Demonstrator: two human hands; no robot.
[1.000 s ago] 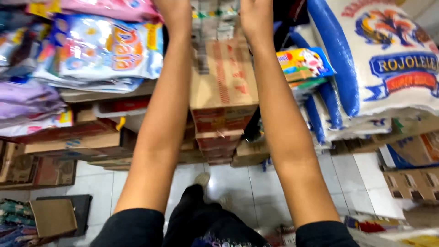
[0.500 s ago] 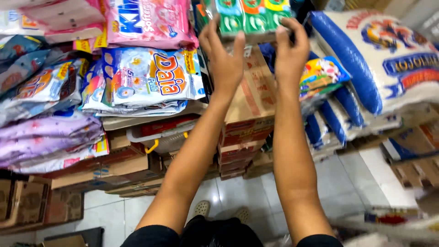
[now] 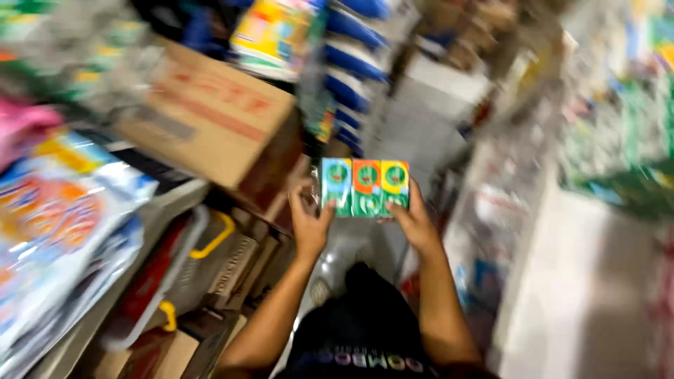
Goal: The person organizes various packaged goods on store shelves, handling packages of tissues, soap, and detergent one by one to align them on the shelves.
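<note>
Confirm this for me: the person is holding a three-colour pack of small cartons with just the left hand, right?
Not quite. The head view shows both hands on the pack of small cartons: the left hand grips its left end and the right hand its right end.

A single head-worn camera looks steeply down and forward from close above the person's own arms, its blurred view taking in the left hand [image 3: 309, 228] and right hand [image 3: 415, 226] and the tiled shop floor [image 3: 583, 281] beyond the fingers.

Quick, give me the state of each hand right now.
Left hand: closed on the left end of the multicoloured pack.
Right hand: closed on the same pack's right end.
</note>
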